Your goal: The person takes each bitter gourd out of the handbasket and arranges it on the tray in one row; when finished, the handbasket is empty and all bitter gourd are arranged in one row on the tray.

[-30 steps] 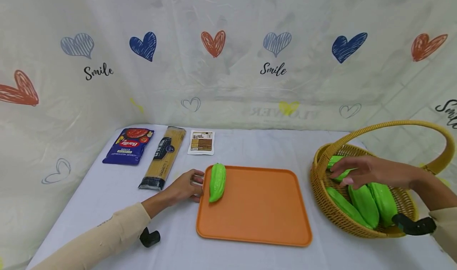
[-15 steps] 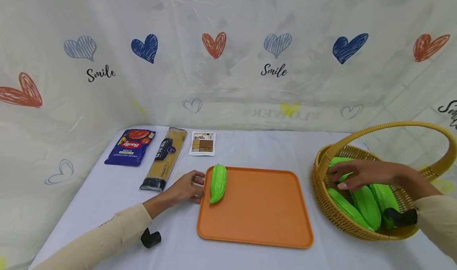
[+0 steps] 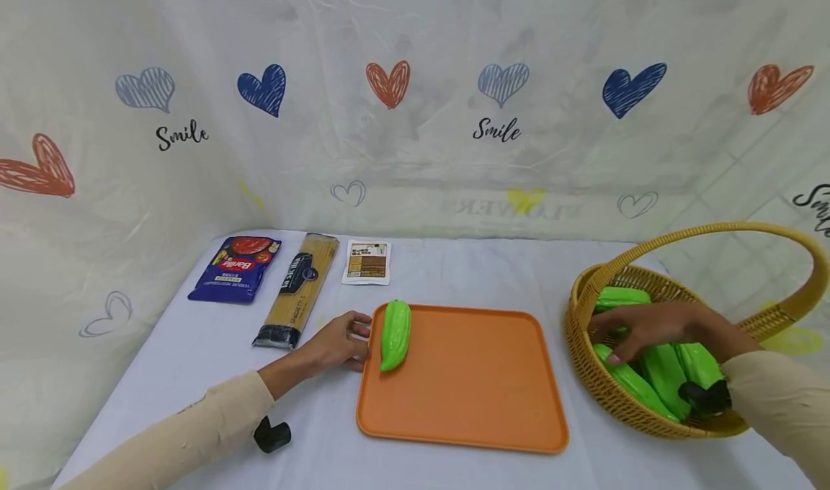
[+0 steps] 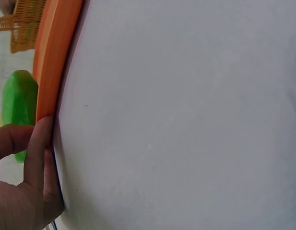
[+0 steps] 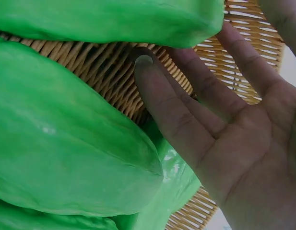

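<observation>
The white-covered surface (image 3: 467,268) bears, along its far left, a blue Barilla sauce pouch (image 3: 235,269), a spaghetti pack (image 3: 297,290) lying aslant and a small white-and-brown sachet (image 3: 366,262). Nearer, an orange tray (image 3: 480,382) lies flat; right of it, apart, stands a wicker basket (image 3: 596,380).

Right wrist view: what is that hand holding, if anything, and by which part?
Nothing visibly: the right hand is open, fingers spread among green vegetables in the basket.

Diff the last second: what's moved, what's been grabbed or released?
Right hand moved down and left, deeper into the basket, among the green gourds. No grab or release visible. Unchanged: left hand at the left edge of the orange tray, single gourd on it.
</observation>
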The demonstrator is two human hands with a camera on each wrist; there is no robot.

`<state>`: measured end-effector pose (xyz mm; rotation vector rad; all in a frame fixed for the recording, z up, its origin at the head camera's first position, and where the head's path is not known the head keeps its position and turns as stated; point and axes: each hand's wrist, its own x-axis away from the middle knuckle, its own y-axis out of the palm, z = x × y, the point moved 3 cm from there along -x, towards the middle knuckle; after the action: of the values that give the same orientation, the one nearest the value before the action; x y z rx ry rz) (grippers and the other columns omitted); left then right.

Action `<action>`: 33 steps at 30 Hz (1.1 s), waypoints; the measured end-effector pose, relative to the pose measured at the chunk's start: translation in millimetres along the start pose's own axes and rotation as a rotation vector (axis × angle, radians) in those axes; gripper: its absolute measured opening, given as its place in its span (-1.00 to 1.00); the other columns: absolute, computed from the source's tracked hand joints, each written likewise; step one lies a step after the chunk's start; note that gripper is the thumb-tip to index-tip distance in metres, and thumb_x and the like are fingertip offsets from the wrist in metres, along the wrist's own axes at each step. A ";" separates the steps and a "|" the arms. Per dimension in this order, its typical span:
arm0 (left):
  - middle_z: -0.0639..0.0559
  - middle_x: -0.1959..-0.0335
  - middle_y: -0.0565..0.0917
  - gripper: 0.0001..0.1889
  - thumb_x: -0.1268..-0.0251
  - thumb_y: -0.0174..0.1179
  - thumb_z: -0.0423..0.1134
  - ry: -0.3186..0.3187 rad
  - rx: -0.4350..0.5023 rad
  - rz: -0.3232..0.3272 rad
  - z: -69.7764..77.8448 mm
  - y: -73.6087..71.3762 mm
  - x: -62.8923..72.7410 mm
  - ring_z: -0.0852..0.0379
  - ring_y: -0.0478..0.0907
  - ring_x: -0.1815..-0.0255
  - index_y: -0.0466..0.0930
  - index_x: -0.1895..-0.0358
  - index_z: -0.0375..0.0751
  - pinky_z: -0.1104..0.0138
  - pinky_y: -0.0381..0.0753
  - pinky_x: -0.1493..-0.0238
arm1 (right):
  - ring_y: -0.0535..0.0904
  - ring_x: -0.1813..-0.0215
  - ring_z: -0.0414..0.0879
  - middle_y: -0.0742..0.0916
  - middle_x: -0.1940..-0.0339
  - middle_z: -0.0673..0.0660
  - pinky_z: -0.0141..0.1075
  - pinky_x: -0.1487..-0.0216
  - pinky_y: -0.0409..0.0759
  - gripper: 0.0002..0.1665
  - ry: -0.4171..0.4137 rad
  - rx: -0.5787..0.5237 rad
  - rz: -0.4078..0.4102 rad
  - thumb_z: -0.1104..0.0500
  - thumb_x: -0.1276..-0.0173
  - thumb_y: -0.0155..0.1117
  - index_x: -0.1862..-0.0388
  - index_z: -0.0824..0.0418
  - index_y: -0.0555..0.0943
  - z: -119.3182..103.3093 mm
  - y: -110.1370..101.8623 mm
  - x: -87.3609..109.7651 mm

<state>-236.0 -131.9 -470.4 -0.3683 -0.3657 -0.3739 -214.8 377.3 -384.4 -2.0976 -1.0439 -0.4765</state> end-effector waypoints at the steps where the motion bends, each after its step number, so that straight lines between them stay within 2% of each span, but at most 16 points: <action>1: -0.17 -0.10 0.51 -0.34 -0.14 0.31 -0.46 -0.001 0.000 0.000 -0.1 -0.3 -0.1 0.03 0.63 0.12 0.35 -0.36 -0.26 0.22 0.81 0.22 | 0.36 -0.41 0.28 0.48 -0.40 0.33 -0.39 -0.02 0.63 -0.11 0.011 -0.004 -0.002 0.10 -0.34 0.36 -0.52 0.39 0.22 0.3 0.5 -1.0; 6: -0.16 -0.10 0.51 -0.34 -0.14 0.31 -0.45 -0.008 -0.004 -0.003 -1.0 0.0 0.2 0.04 0.64 0.11 0.35 -0.37 -0.25 0.23 0.81 0.22 | 0.47 -0.24 0.09 0.50 -0.34 0.32 -0.30 0.06 0.68 -0.18 0.013 -0.009 -0.014 0.11 -0.32 0.38 -0.46 0.36 0.29 1.0 2.4 -4.0; 9: -0.16 -0.11 0.51 -0.34 -0.13 0.32 -0.45 -0.008 -0.001 -0.004 -0.8 0.1 -0.3 0.03 0.63 0.11 0.35 -0.36 -0.24 0.23 0.81 0.22 | 0.45 -0.30 0.21 0.47 -0.37 0.39 -0.28 0.06 0.69 -0.14 0.023 -0.009 -0.024 0.12 -0.30 0.40 -0.47 0.38 0.28 1.5 3.7 -4.2; 12: -0.17 -0.11 0.51 -0.34 -0.14 0.32 -0.45 -0.008 0.002 -0.006 -0.3 -0.3 -0.5 0.03 0.63 0.11 0.35 -0.36 -0.24 0.23 0.81 0.22 | 0.31 -0.44 0.35 0.35 -0.46 0.50 -0.27 0.01 0.71 0.02 0.068 -0.013 -0.026 0.12 -0.26 0.44 -0.53 0.47 0.14 2.9 6.1 -3.5; 15: -0.17 -0.10 0.51 -0.34 -0.15 0.33 -0.45 -0.003 0.003 -0.008 -0.1 -1.0 -0.5 0.03 0.63 0.12 0.35 -0.36 -0.25 0.23 0.81 0.22 | 0.44 -0.32 0.28 0.34 -0.44 0.52 -0.23 0.05 0.73 0.04 0.115 -0.035 -0.023 0.14 -0.23 0.48 -0.52 0.49 0.15 3.2 8.7 -3.2; 19: -0.17 -0.09 0.51 -0.35 -0.16 0.33 -0.45 0.007 0.009 -0.010 -0.9 -1.6 -1.1 0.03 0.63 0.12 0.35 -0.36 -0.26 0.22 0.81 0.23 | 0.54 -0.04 0.04 0.45 -0.29 0.37 -0.22 0.12 0.74 -0.11 0.137 -0.062 -0.017 0.18 -0.21 0.50 -0.44 0.39 0.31 0.8 9.9 -3.0; 21: -0.17 -0.09 0.51 -0.35 -0.17 0.33 -0.45 0.010 0.010 -0.012 -1.4 -1.8 -1.3 0.03 0.63 0.12 0.35 -0.36 -0.26 0.22 0.81 0.23 | 0.54 -0.05 0.05 0.46 -0.29 0.35 -0.21 0.11 0.74 -0.14 0.139 -0.058 -0.016 0.17 -0.21 0.49 -0.43 0.37 0.34 0.0 9.8 -2.6; 25: -0.16 -0.10 0.51 -0.35 -0.17 0.33 -0.44 0.016 0.010 -0.018 -1.8 -2.3 -0.8 0.04 0.63 0.12 0.34 -0.36 -0.26 0.22 0.81 0.22 | 0.46 -0.29 0.23 0.37 -0.43 0.49 -0.20 0.05 0.74 -0.06 0.132 -0.031 -0.007 0.14 -0.24 0.48 -0.49 0.41 0.26 1.7 8.9 -1.7; 29: -0.17 -0.10 0.50 -0.34 -0.17 0.33 -0.43 0.020 0.011 -0.022 -1.7 -2.7 0.1 0.04 0.63 0.12 0.34 -0.37 -0.26 0.22 0.81 0.21 | 0.40 -0.37 0.30 0.25 -0.50 0.56 -0.23 0.06 0.72 -0.03 0.114 -0.019 0.002 0.10 -0.31 0.42 -0.54 0.42 0.18 2.7 7.9 -0.9; 31: -0.17 -0.10 0.50 -0.34 -0.17 0.33 -0.43 0.019 0.010 -0.021 -1.3 -2.6 0.4 0.04 0.63 0.12 0.34 -0.37 -0.26 0.22 0.81 0.21 | 0.53 -0.20 0.18 0.27 -0.49 0.56 -0.25 0.12 0.71 -0.05 0.096 -0.031 0.004 0.09 -0.36 0.37 -0.55 0.43 0.14 2.3 6.8 0.1; 33: -0.17 -0.10 0.50 -0.34 -0.17 0.33 -0.43 0.017 0.007 -0.018 -0.5 -2.4 0.8 0.03 0.63 0.12 0.34 -0.37 -0.26 0.22 0.81 0.21 | 0.59 0.06 0.02 0.43 -0.35 0.50 -0.27 0.22 0.67 -0.08 0.078 -0.045 0.004 0.09 -0.41 0.31 -0.56 0.42 0.13 1.5 5.5 1.6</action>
<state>-236.1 -134.4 -469.9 -0.3552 -0.3534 -0.3937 -209.4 377.0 -386.9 -2.1027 -0.9927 -0.5800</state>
